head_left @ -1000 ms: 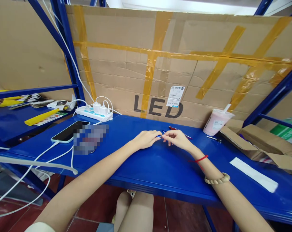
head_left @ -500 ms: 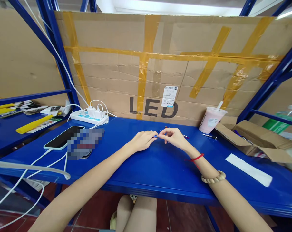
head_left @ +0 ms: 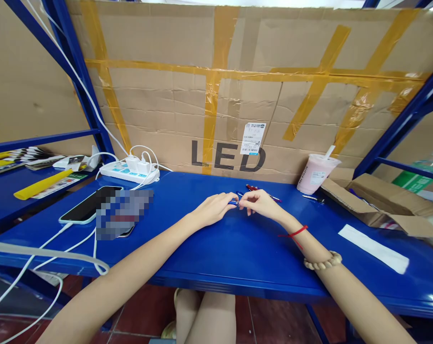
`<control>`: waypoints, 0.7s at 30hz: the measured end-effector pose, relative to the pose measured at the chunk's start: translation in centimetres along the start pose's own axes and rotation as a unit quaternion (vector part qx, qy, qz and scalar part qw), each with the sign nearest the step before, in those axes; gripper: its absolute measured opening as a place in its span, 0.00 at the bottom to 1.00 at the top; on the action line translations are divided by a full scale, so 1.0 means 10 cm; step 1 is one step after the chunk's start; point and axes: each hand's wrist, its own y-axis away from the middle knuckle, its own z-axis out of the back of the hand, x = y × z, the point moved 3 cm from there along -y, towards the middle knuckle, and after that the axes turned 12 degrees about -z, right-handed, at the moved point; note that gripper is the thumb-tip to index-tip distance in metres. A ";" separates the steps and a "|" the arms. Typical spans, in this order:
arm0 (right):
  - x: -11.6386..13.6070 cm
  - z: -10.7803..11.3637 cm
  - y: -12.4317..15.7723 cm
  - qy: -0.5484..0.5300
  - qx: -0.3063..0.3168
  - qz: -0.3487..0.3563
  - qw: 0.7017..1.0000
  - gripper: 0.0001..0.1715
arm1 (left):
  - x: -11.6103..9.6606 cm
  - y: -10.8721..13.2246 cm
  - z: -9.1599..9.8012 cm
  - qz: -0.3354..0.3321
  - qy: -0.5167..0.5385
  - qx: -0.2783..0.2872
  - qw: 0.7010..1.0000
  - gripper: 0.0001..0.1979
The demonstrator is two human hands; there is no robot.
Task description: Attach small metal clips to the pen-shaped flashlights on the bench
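Note:
My left hand [head_left: 214, 209] and my right hand [head_left: 261, 204] meet fingertip to fingertip over the blue table [head_left: 220, 239]. Between them they pinch a small blue pen [head_left: 234, 202], of which only a short piece shows. Both hands have their fingers curled round it. Just behind the hands lie a red pen [head_left: 252, 188] and another thin pen [head_left: 276, 198] flat on the table. A red string and a bead bracelet sit on my right wrist.
A phone [head_left: 85, 205] on a white cable lies at the left, with a power strip [head_left: 128, 170] behind it. A pink drink cup [head_left: 315, 174], an open cardboard box [head_left: 377, 203] and a white paper strip [head_left: 374, 248] are at the right. A taped cardboard wall closes the back.
The hands have stayed together on the pen with only slight finger shifts. The camera has tilted a little, so the scene sits differently in the picture.

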 end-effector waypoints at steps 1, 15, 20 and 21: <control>-0.01 -0.01 0.00 0.000 0.010 -0.001 1.000 0.21 | 0.00 0.00 0.00 0.000 0.009 -0.002 1.000 0.08; -0.02 -0.13 0.01 -0.084 0.078 0.001 0.993 0.24 | -0.09 0.05 -0.01 0.069 0.105 -0.039 0.991 0.02; 0.02 -0.14 0.04 -0.066 0.096 0.000 0.993 0.24 | -0.07 0.07 -0.05 0.068 0.093 -0.048 0.992 0.02; 0.03 -0.14 0.05 -0.068 0.097 -0.003 0.993 0.24 | -0.07 0.07 -0.05 0.068 0.086 -0.051 0.993 0.02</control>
